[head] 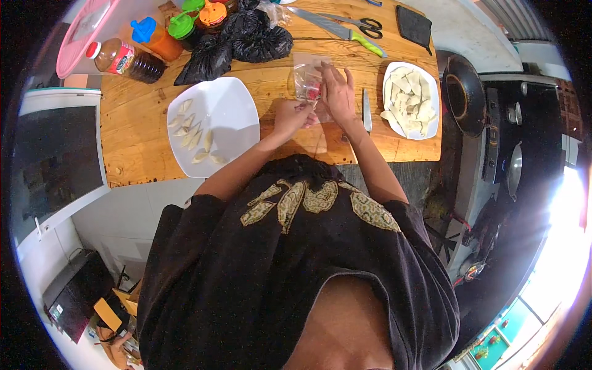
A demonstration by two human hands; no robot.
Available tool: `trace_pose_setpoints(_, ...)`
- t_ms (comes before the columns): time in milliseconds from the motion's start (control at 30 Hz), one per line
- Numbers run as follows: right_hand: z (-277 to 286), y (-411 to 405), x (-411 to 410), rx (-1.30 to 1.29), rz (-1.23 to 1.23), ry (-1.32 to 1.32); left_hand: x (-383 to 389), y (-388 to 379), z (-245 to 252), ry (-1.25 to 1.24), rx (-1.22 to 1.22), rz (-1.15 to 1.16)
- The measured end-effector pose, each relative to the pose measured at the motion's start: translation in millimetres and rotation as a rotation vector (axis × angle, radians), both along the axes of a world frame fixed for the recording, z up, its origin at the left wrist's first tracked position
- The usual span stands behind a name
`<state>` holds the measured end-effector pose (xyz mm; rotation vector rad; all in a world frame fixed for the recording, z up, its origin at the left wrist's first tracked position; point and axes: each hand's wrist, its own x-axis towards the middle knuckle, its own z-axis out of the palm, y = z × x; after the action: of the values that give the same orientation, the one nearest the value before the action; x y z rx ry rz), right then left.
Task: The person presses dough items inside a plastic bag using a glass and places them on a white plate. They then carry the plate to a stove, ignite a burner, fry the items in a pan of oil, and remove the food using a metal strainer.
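Just beyond my body, both hands meet at a clear plastic packet (303,74) with a red patch on it. My left hand (291,115) has its thumb and fingers pinched at the packet's near part. What lies exactly between those fingertips is too small to make out. From the right, my right hand (340,95) reaches over the packet, its fingers bent and slightly spread against it; its grip is partly hidden. A white plate (231,106) to the left carries several small folded dough pieces (187,132). Flat pale dough pieces (409,97) are heaped on another white plate (385,88) at the right.
A small knife (366,111) lies beside my right hand on the wooden table (273,83). Farther back are a green-handled knife (342,32), scissors (365,27), black plastic bags (259,39) and several sauce bottles (152,37). A wok (464,97) stands right of the table by the stove (492,134).
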<state>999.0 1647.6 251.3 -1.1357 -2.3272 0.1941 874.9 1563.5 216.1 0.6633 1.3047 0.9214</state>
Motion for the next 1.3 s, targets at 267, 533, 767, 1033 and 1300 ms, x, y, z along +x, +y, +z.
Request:
trace_pose_setpoints(267,17,-34,7,-0.034,-0.021,-0.062,-18,-21,15,0.242,0.085,-0.439)
trace_pose_setpoints(533,8,-46,7,0.116,-0.097,0.002,-67,55,88,0.907,0.525,-0.093)
trace_pose_setpoints(767,7,-54,10,0.063,-0.074,-0.026,-57,84,32,0.378,0.299,-0.378)
trace_pose_setpoints(1033,12,-64,9,0.033,-0.108,-0.012,-58,86,14,0.169,0.336,-0.466)
trace_pose_setpoints(1300,5,-71,12,0.046,-0.101,0.082,-57,85,11,0.075,0.271,-0.271)
